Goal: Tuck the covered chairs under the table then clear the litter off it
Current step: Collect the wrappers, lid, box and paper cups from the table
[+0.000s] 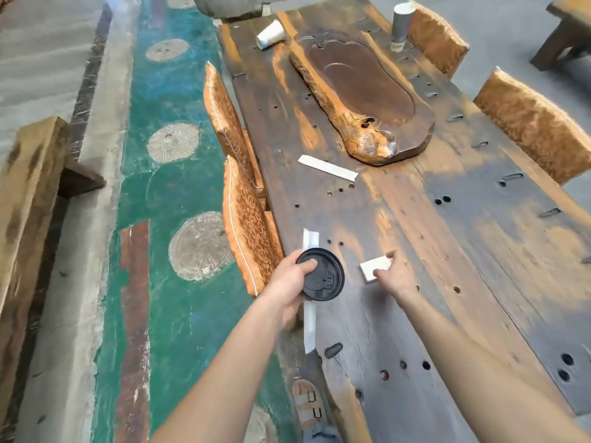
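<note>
My left hand [289,282] grips a black plastic cup lid [323,274] over the left edge of the long wooden table [447,251], with a white paper strip [309,318] held under it. My right hand [395,278] pinches a small white paper piece [374,266] lying on the tabletop. Further along lie another white paper strip [327,167], a tipped white paper cup [270,34] and an upright grey cup [401,22]. Two chairs in orange patterned covers [248,225] [228,119] stand tight against the left side; two more [537,127] [436,36] stand on the right.
A carved wooden tea tray [367,100] lies along the table's middle. A wooden bench [28,193] stands at the left beyond the green painted floor strip [160,203]. A stone seat [236,6] sits at the far end, and my sandalled foot [308,407] is by the table's near edge.
</note>
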`<state>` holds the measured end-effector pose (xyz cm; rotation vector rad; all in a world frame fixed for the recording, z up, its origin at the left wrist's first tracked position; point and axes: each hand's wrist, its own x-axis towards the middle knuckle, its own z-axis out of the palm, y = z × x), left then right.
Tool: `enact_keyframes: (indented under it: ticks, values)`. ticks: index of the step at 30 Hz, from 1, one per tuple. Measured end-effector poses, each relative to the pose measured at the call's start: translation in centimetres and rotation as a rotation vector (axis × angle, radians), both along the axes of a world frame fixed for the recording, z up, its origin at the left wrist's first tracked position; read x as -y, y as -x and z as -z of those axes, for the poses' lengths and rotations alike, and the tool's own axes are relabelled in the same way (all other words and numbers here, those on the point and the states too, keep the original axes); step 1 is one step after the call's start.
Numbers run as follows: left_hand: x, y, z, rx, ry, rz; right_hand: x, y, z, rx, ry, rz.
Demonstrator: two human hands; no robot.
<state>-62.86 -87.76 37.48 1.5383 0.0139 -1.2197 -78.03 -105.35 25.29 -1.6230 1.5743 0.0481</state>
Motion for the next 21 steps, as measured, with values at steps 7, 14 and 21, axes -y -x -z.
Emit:
enact_keyframes:
  ticks: [7, 14, 21]
  values:
    - [2.0, -6.3, 0.8, -0.053, -0.040, 0.064, -0.3, -3.5, 3.2, -0.355, 0.074, -0.197]
    - [2.4, -14.0, 1.3, -0.023, -0.054, 0.052, -1.3, -7.9, 2.8, -0.169, 0.128, -0.114]
    - [5.4, -23.3, 0.7, -0.031, -0.038, 0.181, -3.7, -19.9, -8.9, 0.382, 0.339, -0.030]
